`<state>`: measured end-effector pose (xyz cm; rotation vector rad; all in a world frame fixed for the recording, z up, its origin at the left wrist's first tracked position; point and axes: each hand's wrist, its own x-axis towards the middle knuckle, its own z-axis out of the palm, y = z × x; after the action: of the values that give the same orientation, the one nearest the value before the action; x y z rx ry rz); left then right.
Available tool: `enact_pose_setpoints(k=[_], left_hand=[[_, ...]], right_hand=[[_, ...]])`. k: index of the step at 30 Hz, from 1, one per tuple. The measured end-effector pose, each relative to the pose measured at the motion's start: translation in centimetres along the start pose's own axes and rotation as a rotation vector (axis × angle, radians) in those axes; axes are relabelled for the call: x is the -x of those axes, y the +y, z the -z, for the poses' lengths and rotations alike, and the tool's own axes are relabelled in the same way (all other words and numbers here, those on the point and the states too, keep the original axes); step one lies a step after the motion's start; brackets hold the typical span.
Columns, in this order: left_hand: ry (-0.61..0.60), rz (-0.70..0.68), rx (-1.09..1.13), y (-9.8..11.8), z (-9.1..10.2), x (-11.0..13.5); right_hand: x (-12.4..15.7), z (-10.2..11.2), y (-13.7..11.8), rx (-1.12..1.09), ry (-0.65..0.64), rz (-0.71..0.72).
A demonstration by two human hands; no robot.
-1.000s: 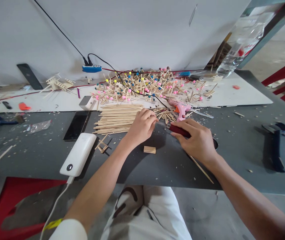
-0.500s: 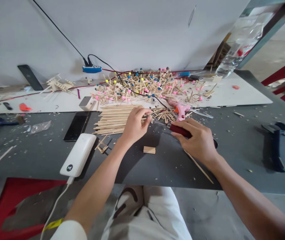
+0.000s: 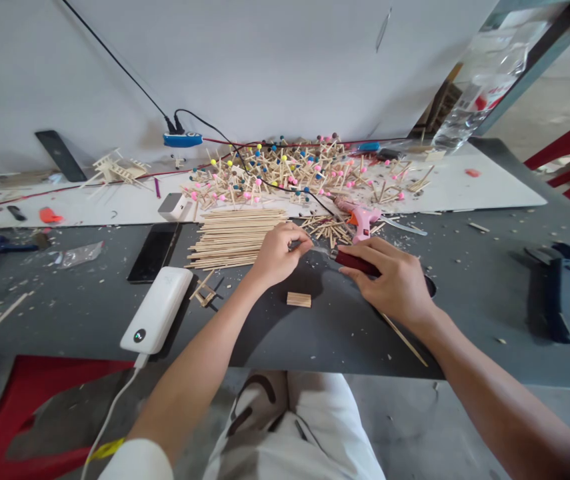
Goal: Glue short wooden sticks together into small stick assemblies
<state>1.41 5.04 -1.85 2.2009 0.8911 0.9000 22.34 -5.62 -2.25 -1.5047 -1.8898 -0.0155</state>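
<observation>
My left hand [image 3: 279, 253] is closed in a pinch on a small piece I cannot make out, just right of a stack of long wooden sticks [image 3: 232, 237]. My right hand [image 3: 393, 279] grips a red-handled cutter [image 3: 357, 261] whose tip points at the left fingers. A small block of glued sticks [image 3: 299, 299] lies on the dark mat [image 3: 315, 327] between my forearms. A pink glue gun [image 3: 363, 222] rests beyond the hands, beside a heap of short cut sticks [image 3: 329, 228].
A pile of stick figures with coloured bead tips [image 3: 285, 172] covers the white board behind. A white power bank [image 3: 157, 309] and a black phone [image 3: 153, 250] lie at left. A long skewer [image 3: 405, 340] lies under my right wrist. Black tools [image 3: 549, 287] sit far right.
My left hand reached up to the short cut sticks, then drew back toward the cutter with its fingers pinched. The right hand with the cutter barely shifted.
</observation>
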Motion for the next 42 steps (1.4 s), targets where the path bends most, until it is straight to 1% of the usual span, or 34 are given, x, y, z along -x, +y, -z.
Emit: enact_pose_setpoints(k=[3,5,7,9,11,14,16,18,23,30,42], left_hand=[[0.050,-0.031,-0.084,-0.4,0.5,-0.1],[0.136,-0.035,-0.144,-0.9,1.3,-0.1],[0.230,-0.010,-0.184,-1.2,2.0,0.0],[0.274,-0.007,-0.176,-1.2,2.3,0.1],[0.242,-0.061,-0.117,-0.6,2.0,0.2],[0.081,-0.153,-0.044,0.5,0.8,0.2],[-0.019,-0.174,-0.049,1.1,0.1,0.2],[-0.068,-0.172,-0.055,1.3,-0.3,0.3],[-0.111,-0.142,-0.059,1.2,-0.2,0.3],[-0.191,-0.169,-0.060,1.2,0.0,0.3],[-0.243,-0.212,-0.108,1.0,0.1,0.4]], right_hand=[[0.0,0.1,0.2,0.005,0.001,-0.004],[0.1,0.1,0.3,0.001,0.013,-0.006],[0.1,0.2,0.3,-0.006,0.020,-0.008],[0.1,0.2,0.2,-0.006,0.014,-0.006],[0.0,0.2,0.0,0.000,0.000,0.001],[0.0,0.1,-0.1,0.005,-0.021,0.024],[0.0,0.1,-0.1,0.003,-0.039,0.047],[0.0,0.1,-0.1,-0.002,-0.059,0.071],[0.0,0.2,0.0,-0.003,-0.076,0.103],[0.0,0.2,0.0,0.003,-0.075,0.079],[0.1,0.0,0.1,-0.015,-0.093,0.053]])
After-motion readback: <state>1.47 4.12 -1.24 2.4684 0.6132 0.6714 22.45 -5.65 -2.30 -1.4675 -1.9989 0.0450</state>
